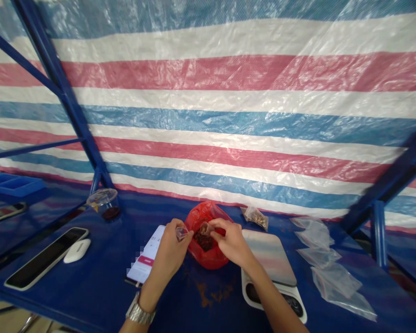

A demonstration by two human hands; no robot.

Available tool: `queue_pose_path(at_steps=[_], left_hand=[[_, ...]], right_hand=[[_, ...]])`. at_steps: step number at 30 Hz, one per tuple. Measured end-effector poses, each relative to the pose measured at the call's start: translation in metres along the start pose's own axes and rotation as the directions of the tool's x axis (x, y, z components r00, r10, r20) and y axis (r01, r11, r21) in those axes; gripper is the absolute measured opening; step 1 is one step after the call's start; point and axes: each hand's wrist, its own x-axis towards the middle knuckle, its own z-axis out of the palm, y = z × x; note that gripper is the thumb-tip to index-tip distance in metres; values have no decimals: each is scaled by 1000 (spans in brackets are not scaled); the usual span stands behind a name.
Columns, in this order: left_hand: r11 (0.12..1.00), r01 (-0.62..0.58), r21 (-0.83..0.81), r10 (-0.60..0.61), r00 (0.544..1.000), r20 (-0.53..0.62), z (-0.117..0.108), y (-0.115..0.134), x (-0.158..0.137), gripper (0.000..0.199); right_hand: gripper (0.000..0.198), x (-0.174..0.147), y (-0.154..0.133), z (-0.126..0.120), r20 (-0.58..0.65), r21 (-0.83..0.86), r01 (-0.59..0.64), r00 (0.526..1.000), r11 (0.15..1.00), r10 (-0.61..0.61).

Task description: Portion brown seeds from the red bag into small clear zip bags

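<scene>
A red plastic bag (208, 261) stands with its mouth spread, holding dark brown loose crumbly material (204, 240). At its left rim, my left hand (175, 245) is closed on a small clear plastic bag (182, 233). My right hand (233, 240) reaches over the right side of the red bag. Its fingers pinch a small clear cup (205, 228), tilted above the brown material, with some brown bits at its mouth. A kitchen scale (272, 256) with a metal plate lies under and beside my right forearm.
Several clear zip bags (336, 277) lie at the right. A filled small bag (255, 217) sits behind the scale. Leftward are a lit phone (147, 259), a dark phone (46, 259), a white earbud case (76, 250), a lidded plastic cup (104, 203) and a blue tray (15, 184).
</scene>
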Motion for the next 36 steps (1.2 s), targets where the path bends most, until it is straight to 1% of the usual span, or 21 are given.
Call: queue_pose_path(at_steps=[1, 2, 3, 5, 7, 10, 12, 14, 17, 20, 22, 25, 27, 29, 32, 34, 36], left_hand=[[1000, -28, 5, 28, 999, -22, -1, 4, 2, 18], [999, -44, -4, 44, 999, -20, -1, 9, 4, 16], [999, -49, -21, 49, 999, 5, -1, 13, 6, 14], [998, -41, -47, 45, 994, 97, 4, 20, 10, 9], [998, -49, -35, 55, 983, 173, 13, 25, 12, 9], [996, -76, -53, 85, 975, 205, 27, 27, 13, 10], [991, -82, -103, 101, 976, 193, 36, 24, 12, 8], [986, -78, -147, 103, 979, 174, 41, 20, 10, 10], [977, -57, -206, 93, 981, 170, 44, 15, 7, 18], [966, -32, -258, 82, 979, 186, 41, 14, 5, 21], [959, -19, -281, 74, 980, 184, 40, 15, 4, 22], [953, -10, -303, 65, 983, 172, 40, 15, 3, 21], [955, -13, -295, 61, 986, 156, 41, 14, 4, 17], [953, -28, -302, 67, 990, 121, 42, 13, 5, 16], [919, -76, -387, 102, 994, 47, 42, 12, 7, 25], [894, -116, -434, 133, 991, 10, 42, 12, 6, 37], [884, -146, -443, 162, 987, -2, 41, 12, 5, 48]], right_hand=[[24, 2, 3, -3, -9, 43, -2, 1000, 999, 3], [24, 4, 5, -7, -30, 80, -4, 1000, 997, 6], [25, 5, 7, -10, -63, 109, -1, 998, 994, 8], [26, 8, 9, -15, -144, 145, 22, 990, 989, -1], [26, 8, 7, -19, -194, 146, 52, 981, 988, -22], [26, 6, -2, -22, -206, 45, 114, 973, 992, -103], [26, 4, -11, -22, -187, -69, 189, 962, 980, -198], [28, 1, -19, -21, -155, -167, 267, 943, 949, -293], [31, -3, -27, -18, -124, -256, 355, 910, 899, -395], [32, -5, -31, -15, -117, -296, 402, 885, 867, -450], [30, -6, -32, -15, -132, -306, 400, 881, 864, -455], [29, -5, -31, -15, -180, -311, 364, 884, 878, -430], [28, -4, -28, -17, -210, -313, 315, 897, 896, -388], [26, -2, -23, -18, -218, -322, 251, 919, 913, -330], [27, -2, -19, -18, -157, -332, 216, 947, 918, -279], [31, -2, -19, -17, -125, -310, 239, 949, 920, -289], [32, -4, -23, -15, -124, -256, 267, 944, 929, -305]])
